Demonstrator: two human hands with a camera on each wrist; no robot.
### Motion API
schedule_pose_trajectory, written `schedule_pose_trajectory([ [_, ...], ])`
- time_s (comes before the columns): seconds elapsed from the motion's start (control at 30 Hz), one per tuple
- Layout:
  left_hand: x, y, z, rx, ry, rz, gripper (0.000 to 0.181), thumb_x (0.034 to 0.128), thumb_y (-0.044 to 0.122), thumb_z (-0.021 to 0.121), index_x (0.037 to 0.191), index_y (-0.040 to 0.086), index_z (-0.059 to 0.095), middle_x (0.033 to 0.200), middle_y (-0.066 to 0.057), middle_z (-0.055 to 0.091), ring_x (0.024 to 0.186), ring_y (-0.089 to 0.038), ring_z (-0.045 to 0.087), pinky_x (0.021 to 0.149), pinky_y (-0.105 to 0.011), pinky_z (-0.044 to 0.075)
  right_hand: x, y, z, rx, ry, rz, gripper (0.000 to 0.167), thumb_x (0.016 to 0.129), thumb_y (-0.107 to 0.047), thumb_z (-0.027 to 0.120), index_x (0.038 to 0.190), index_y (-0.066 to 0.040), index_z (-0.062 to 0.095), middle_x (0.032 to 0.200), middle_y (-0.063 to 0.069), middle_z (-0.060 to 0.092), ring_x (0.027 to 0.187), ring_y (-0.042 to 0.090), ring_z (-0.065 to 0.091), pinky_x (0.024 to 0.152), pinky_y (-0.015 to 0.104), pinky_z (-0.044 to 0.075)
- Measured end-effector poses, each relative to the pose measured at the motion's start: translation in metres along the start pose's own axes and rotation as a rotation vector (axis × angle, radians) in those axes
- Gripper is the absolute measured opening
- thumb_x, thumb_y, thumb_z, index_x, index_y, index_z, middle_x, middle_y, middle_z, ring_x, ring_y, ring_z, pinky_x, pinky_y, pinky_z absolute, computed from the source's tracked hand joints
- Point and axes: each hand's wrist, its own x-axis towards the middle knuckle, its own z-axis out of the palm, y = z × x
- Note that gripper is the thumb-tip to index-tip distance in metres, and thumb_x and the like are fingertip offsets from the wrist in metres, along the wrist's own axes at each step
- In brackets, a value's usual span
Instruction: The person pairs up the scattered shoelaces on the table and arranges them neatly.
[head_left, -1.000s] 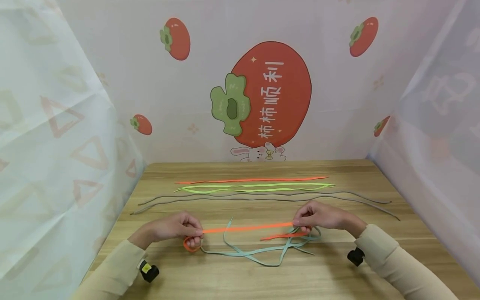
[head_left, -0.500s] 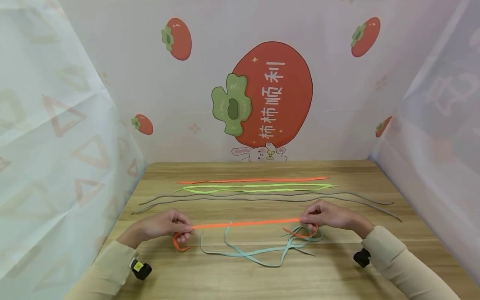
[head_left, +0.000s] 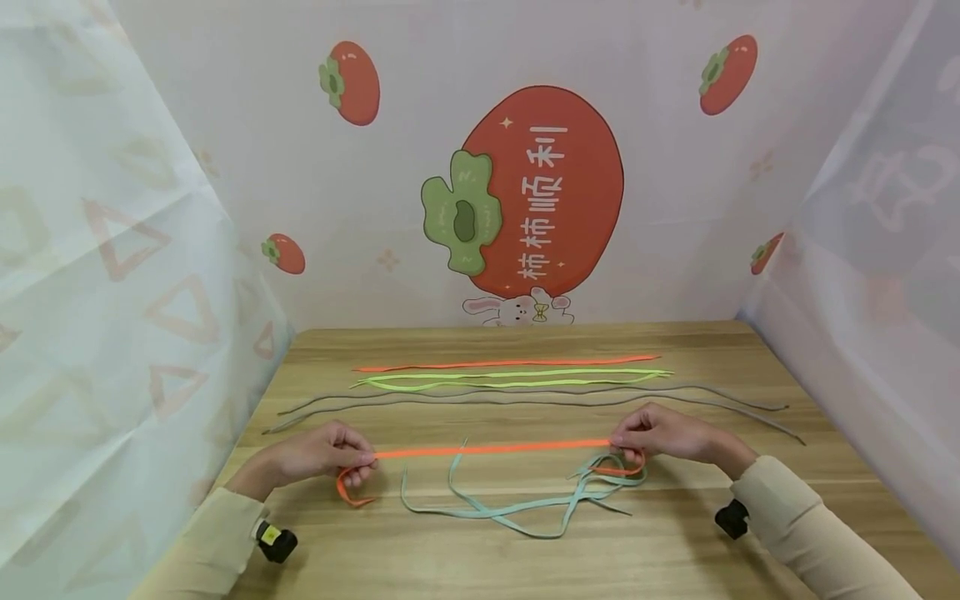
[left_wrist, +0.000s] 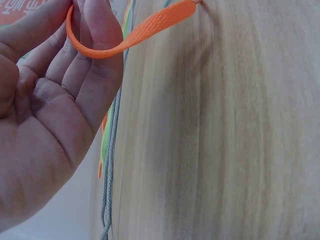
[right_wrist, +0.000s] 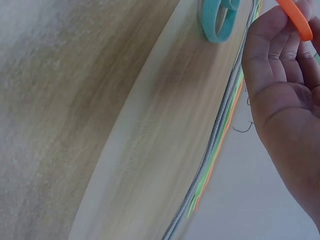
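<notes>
A flat orange shoelace [head_left: 491, 449] is stretched taut between both hands above the table. My left hand [head_left: 333, 452] pinches it near one end, and a short tail curls down below the fingers; the left wrist view shows this orange tail [left_wrist: 150, 31] looping past the fingertips. On the other side my right hand [head_left: 660, 433] pinches the lace, its loose end [right_wrist: 298, 20] hanging in the right wrist view. Under the lace, light blue shoelaces [head_left: 517, 507] lie in a loose tangle on the wood, bunched toward the right hand.
Farther back lie a straight orange shoelace [head_left: 506, 363], yellow-green shoelaces [head_left: 517, 372] and two long grey shoelaces [head_left: 480, 392], roughly parallel. The wooden table [head_left: 480, 571] is enclosed by a patterned back sheet [head_left: 675, 275] and side sheets.
Both hands have moved apart, left hand leftward and right hand rightward, sliding toward the lace's ends. The orange span between them is longer and the hanging tails are shorter.
</notes>
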Motion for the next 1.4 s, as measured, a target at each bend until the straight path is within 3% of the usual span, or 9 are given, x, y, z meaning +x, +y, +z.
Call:
schedule_pose_trajectory([
  [0.47,-0.001,-0.008,-0.008,-0.034,0.006,-0.019,0.042,0.1101,0.012,0.055,0.121,-0.028,0.057,0.097,-0.002,0.072,0.08,-0.004,0.067,0.073,-0.021,0.06,-0.007,0.012,-0.009,-0.003,0.047,0.01,0.039,0.112,-0.023,0.053,0.101,0.011,0.071,0.082,0.0,0.065,0.072,0.006,0.057,0.065,0.026,0.053],
  [0.8,0.0,-0.006,-0.01,-0.007,0.013,-0.032,0.04,0.1099,0.013,0.056,0.119,-0.026,0.059,0.097,-0.004,0.072,0.08,-0.004,0.067,0.073,-0.021,0.06,-0.014,0.018,-0.012,0.006,0.035,0.016,0.039,0.112,-0.021,0.054,0.094,0.01,0.069,0.08,-0.004,0.065,0.069,0.003,0.057,0.061,0.02,0.049],
  [1.0,-0.002,-0.003,-0.012,0.021,0.042,-0.046,0.038,0.1087,0.013,0.058,0.117,-0.024,0.062,0.094,-0.002,0.071,0.079,-0.005,0.066,0.072,-0.022,0.06,-0.02,0.019,-0.018,0.013,0.064,0.042,0.036,0.111,-0.021,0.056,0.103,0.011,0.071,0.081,-0.003,0.066,0.07,0.004,0.06,0.063,0.022,0.055],
  [1.17,-0.002,-0.004,-0.015,0.026,0.043,-0.044,0.038,0.1087,0.013,0.059,0.117,-0.023,0.063,0.093,-0.001,0.069,0.078,-0.006,0.065,0.071,-0.022,0.059,-0.024,0.017,-0.023,-0.022,0.103,0.092,0.037,0.11,-0.025,0.057,0.104,0.008,0.072,0.081,-0.001,0.066,0.067,0.005,0.057,0.057,0.021,0.051],
  [1.4,-0.002,-0.009,-0.022,0.018,0.039,-0.05,0.038,0.1096,0.013,0.056,0.118,-0.024,0.061,0.094,-0.002,0.07,0.077,-0.004,0.065,0.069,-0.02,0.059,-0.032,0.019,-0.028,0.011,0.108,0.126,0.037,0.111,-0.023,0.057,0.108,0.011,0.071,0.084,-0.001,0.067,0.075,0.007,0.061,0.067,0.026,0.056],
])
